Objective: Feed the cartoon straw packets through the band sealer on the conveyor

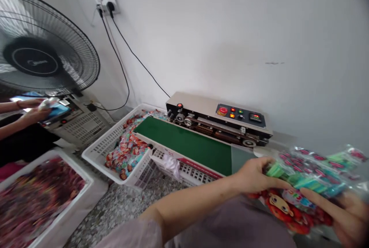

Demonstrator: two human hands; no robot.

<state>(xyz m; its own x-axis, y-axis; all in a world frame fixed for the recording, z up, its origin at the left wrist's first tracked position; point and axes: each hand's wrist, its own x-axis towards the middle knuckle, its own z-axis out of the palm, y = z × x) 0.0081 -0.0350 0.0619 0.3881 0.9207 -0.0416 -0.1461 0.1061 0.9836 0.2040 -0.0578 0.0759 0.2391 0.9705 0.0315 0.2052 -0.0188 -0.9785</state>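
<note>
My left hand [255, 175] grips the near end of a clear printed bag [305, 180] filled with small green, red and blue wrapped sweets. My right hand [343, 213] holds the same bag from below at the lower right, fingers curled under it. A cartoon face is printed on the bag's lower part. The bag sits just right of the green conveyor belt [184, 142] of a band sealing machine [221, 119], whose control lights are lit.
A white basket [98, 150] full of small sweets stands left of the belt. Another white bin [72, 209] of sweets is at the lower left. A large fan [37, 55] stands at the left, cables run to a wall socket [105, 0], and another person's hands [31, 111] work there.
</note>
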